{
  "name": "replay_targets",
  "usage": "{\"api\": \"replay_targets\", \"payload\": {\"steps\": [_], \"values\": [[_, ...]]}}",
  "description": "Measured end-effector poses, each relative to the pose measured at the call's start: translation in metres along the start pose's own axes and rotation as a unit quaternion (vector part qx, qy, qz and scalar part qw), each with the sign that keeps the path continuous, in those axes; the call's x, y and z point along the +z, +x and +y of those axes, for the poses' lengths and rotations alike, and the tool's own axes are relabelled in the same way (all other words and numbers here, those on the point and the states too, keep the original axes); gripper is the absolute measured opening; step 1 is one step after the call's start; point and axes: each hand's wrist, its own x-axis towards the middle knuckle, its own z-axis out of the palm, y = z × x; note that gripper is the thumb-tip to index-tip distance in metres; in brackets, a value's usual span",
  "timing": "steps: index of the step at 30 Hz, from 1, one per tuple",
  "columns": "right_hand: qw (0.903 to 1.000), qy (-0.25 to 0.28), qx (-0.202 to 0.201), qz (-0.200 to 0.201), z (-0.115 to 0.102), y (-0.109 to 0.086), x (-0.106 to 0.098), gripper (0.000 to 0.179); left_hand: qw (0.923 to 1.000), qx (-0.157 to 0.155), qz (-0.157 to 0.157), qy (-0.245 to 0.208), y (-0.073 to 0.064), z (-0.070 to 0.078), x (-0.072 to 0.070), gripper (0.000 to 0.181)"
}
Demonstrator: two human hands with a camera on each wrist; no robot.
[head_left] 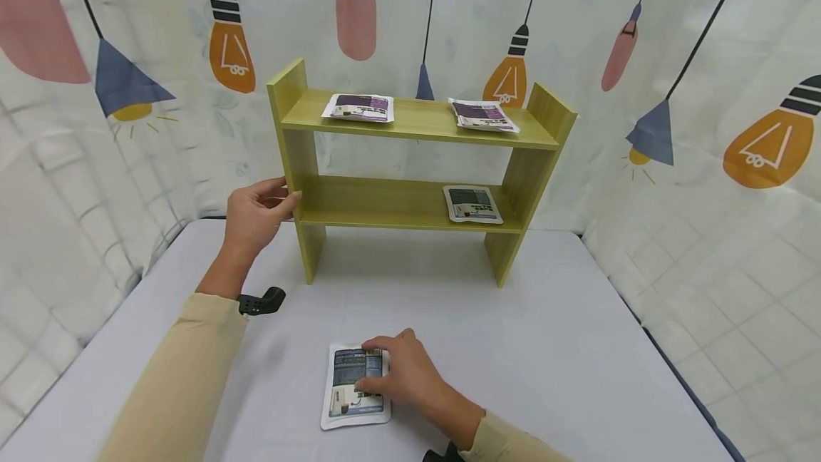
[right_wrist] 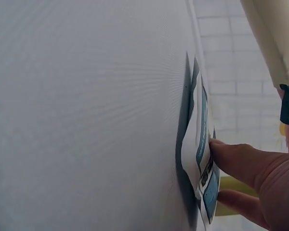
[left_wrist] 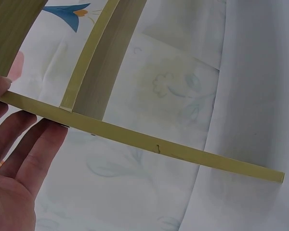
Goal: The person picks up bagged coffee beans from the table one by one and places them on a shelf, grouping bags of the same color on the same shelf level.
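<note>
A small two-tier wooden shelf (head_left: 398, 127) stands on the white-covered table. My left hand (head_left: 256, 214) grips its left side panel (left_wrist: 135, 140), thumb on one face and fingers on the other. In front of the shelf, a white foil pouch with a dark blue label (head_left: 346, 376) lies flat on the table. Over its right part is my right hand (head_left: 410, 374), thumb and forefinger spread apart. The right wrist view shows the thumb (right_wrist: 231, 156) and a fingertip right at the pouch's printed face.
Two purple-labelled pouches, one on the left (head_left: 359, 108) and one on the right (head_left: 482, 115), lie on the top board. A green-labelled pouch (head_left: 473, 204) lies at the right of the lower board. Curtains (head_left: 705, 234) printed with lamps surround the table (head_left: 545, 355).
</note>
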Motion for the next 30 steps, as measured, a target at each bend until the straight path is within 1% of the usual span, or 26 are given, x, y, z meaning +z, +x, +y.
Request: {"api": "replay_targets", "payload": {"steps": [6, 19, 24, 30], "values": [[1.0, 0.003, 0.001, 0.003, -0.002, 0.0, 0.0, 0.055, 1.0, -0.002, 0.001, -0.002, 0.0, 0.0, 0.0, 0.057], [0.9977, 0.056, -0.037, 0.011, 0.008, 0.002, 0.002, 0.043, 0.9998, 0.001, 0.0, -0.019, 0.001, -0.003, 0.0, 0.055], [0.9964, 0.077, -0.033, 0.007, 0.009, 0.003, 0.003, 0.041, 0.9998, 0.0, 0.001, -0.018, 0.001, -0.003, 0.0, 0.055], [0.9962, 0.085, -0.022, 0.005, 0.007, 0.003, 0.002, 0.039, 0.9998, 0.0, -0.001, -0.021, 0.001, -0.003, 0.0, 0.056]]}}
